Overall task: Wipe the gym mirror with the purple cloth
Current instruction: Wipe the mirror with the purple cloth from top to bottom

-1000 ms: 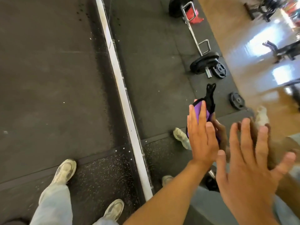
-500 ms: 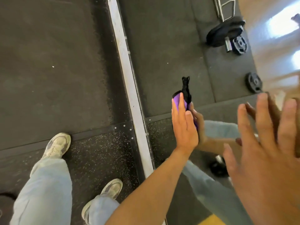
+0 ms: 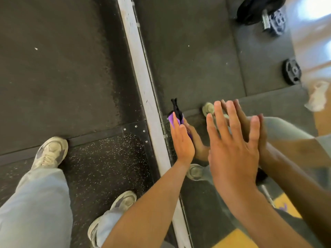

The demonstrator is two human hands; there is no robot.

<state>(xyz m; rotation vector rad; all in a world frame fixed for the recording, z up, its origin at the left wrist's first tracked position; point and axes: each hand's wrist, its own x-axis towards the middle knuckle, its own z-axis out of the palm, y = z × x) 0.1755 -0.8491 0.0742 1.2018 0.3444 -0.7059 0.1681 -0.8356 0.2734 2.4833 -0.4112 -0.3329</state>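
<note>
1. While I look down along the wall, my left hand (image 3: 181,140) presses the folded purple cloth (image 3: 172,119) flat against the large gym mirror (image 3: 197,59), fingers straight and close together.
2. That cloth sits low on the glass, just beside the pale metal mirror frame (image 3: 141,77), and a black strip of it sticks up above my fingertips.
3. My right hand (image 3: 234,147) rests open-palmed on the glass beside the left, fingers spread and straight, holding nothing; the two hands are near each other but apart.
4. Both hands meet their own reflections at the glass.
5. On the dark rubber floor (image 3: 62,68) stand my scuffed white sneakers (image 3: 51,152) under light blue jeans (image 3: 35,203).
6. Black weight plates (image 3: 292,71) show in the reflection.
</note>
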